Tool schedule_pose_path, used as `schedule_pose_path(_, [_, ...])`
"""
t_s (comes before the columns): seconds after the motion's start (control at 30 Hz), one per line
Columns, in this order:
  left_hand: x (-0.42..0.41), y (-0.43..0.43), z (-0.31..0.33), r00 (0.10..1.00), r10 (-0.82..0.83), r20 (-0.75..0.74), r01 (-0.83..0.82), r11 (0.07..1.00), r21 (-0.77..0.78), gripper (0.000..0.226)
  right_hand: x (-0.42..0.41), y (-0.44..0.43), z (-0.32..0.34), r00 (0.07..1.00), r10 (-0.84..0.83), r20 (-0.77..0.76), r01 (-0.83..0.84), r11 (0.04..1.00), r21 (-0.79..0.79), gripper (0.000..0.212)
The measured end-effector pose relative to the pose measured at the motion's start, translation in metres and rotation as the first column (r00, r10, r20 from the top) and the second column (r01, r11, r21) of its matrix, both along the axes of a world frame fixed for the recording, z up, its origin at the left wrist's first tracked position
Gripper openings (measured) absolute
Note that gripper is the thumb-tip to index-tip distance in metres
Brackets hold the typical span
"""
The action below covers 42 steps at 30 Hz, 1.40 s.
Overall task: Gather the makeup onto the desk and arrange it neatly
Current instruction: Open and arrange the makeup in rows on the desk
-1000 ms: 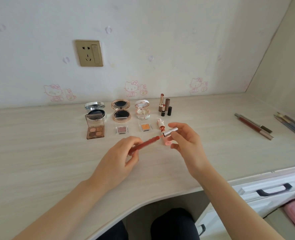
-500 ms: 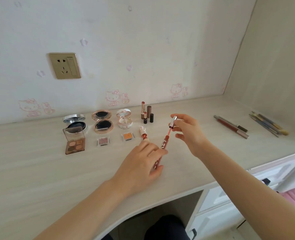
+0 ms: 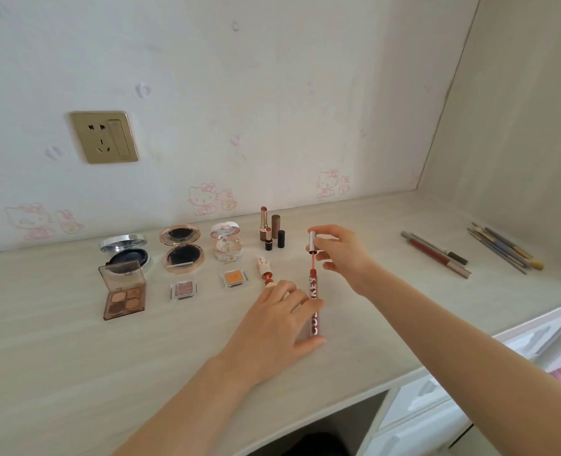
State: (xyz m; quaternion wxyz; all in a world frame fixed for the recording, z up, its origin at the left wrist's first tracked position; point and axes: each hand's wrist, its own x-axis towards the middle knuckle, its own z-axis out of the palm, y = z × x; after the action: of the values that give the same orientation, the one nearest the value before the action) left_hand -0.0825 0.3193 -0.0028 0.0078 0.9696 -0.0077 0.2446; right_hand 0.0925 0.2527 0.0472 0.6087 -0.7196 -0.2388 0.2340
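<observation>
The slim red lip-gloss tube (image 3: pixel 313 284) with white lettering points away from the person over the pale wood-grain tabletop (image 3: pixel 75 357), just right of the laid-out rows. Whether it lies flat or is lifted I cannot tell. The left hand (image 3: pixel 272 327) has its grip closed round the tube's lower end. The right hand (image 3: pixel 345 258) pinches the silver cap (image 3: pixel 312 241), which sits slightly off the tube with a thin stem showing between. This looks like the step of seating the cap and lining the tube up beside the small white-capped lip tint (image 3: pixel 265 269) and the square orange eyeshadow pan (image 3: pixel 234 278). The next move probably calls for pressing the cap home and laying the tube straight in that row. After that come the brown and silver pencils (image 3: pixel 437 255) and the bundle of brushes (image 3: pixel 506 248), lying well apart to the right.
</observation>
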Motion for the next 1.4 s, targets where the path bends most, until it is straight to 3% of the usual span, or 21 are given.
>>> schedule_pose_path(0.3, [0.006, 0.011, -0.009, 0.996, -0.047, 0.074, 0.048, 0.999, -0.014, 0.039, -0.002, 0.038, -0.007, 0.992, 0.101, 0.082, -0.086, 0.983, -0.163, 0.021])
schedule_pose_path(0.5, [0.009, 0.011, -0.012, 0.994, -0.067, 0.081, 0.071, 0.996, -0.057, 0.037, -0.002, 0.058, -0.017, 0.951, 0.175, 0.256, -0.089, 0.945, -0.315, 0.016])
schedule_pose_path(0.77, [0.008, 0.011, -0.012, 0.997, -0.051, 0.059, 0.057, 0.992, -0.113, 0.040, -0.006, 0.064, -0.020, 0.869, 0.256, 0.424, -0.084, 0.920, -0.384, 0.017])
schedule_pose_path(1.4, [0.007, 0.009, -0.011, 0.999, -0.023, 0.034, 0.027, 0.995, -0.101, 0.034, -0.004, 0.061, -0.020, 0.851, 0.320, 0.417, -0.115, 0.887, -0.447, 0.023])
